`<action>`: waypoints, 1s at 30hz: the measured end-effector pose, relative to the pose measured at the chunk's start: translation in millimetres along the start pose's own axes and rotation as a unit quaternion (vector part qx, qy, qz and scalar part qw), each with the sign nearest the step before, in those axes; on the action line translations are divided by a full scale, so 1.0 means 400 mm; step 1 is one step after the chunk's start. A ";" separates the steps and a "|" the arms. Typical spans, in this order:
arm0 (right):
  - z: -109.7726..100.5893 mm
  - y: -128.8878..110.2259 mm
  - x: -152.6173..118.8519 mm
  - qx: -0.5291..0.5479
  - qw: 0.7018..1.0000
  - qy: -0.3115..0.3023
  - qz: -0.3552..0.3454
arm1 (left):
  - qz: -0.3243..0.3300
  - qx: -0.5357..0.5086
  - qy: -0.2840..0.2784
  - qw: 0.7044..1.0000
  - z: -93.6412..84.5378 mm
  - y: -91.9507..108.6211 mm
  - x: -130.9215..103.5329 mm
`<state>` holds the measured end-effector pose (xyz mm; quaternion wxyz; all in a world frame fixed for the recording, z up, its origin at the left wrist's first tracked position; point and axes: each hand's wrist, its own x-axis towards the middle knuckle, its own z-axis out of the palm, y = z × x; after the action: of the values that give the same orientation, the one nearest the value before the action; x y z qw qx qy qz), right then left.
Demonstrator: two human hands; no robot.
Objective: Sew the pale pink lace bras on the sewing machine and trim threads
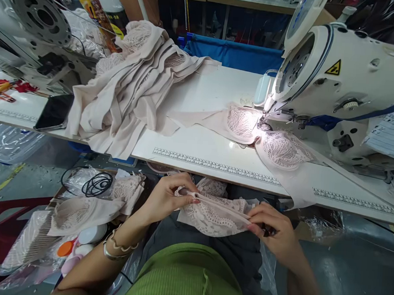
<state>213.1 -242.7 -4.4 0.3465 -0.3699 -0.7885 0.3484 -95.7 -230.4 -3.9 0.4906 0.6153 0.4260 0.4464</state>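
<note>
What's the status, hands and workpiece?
Both hands, left and right, pinching lace bra piece over lap. Another lace bra at sewing machine needle. Nothing visibly blocking hands.

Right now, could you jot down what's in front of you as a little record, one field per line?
Left hand: the left hand pinches one end of a beige lace piece
Right hand: the right hand pinches its other end; a small dark object there is unclear
At the lit needle: a lace bra, on the right-hand sewing machine
Left on the table: a heap of beige garments, beside a dark-screened phone
Table edge: a printed ruler scale
</note>
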 end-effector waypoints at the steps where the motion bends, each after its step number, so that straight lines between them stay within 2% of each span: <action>1: 0.005 -0.002 -0.001 -0.019 0.999 0.029 -0.004 | -0.004 0.008 0.008 1.000 0.002 -0.001 -0.001; 6: 0.036 -0.007 -0.001 -0.068 0.988 0.135 0.011 | -0.005 0.016 0.036 0.999 0.014 -0.008 0.000; 10: 0.045 -0.007 0.002 -0.080 0.982 0.169 0.015 | 0.020 -0.005 0.059 0.998 0.020 -0.015 0.002; 13: 0.027 -0.021 0.004 -0.045 0.985 0.164 0.040 | 0.026 -0.047 0.056 0.997 0.017 -0.011 0.001; 16: -0.005 -0.043 0.004 0.039 0.993 0.103 0.042 | 0.018 -0.124 -0.014 0.992 0.010 0.000 0.005; 18: -0.023 -0.054 0.005 0.069 0.995 0.068 0.032 | 0.007 -0.118 -0.038 0.992 0.006 0.002 0.010; 23: -0.029 -0.045 0.009 -0.047 0.994 0.093 0.023 | 0.046 0.047 0.053 0.996 0.005 -0.020 0.018; 30: -0.015 -0.019 0.012 -0.078 0.991 0.105 0.004 | 0.061 0.010 0.059 0.996 0.002 -0.045 0.015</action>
<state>213.1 -240.7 6.2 0.3960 -0.4333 -0.7711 0.2466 -95.1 -221.8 -20.9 0.4298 0.6177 0.4205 0.5069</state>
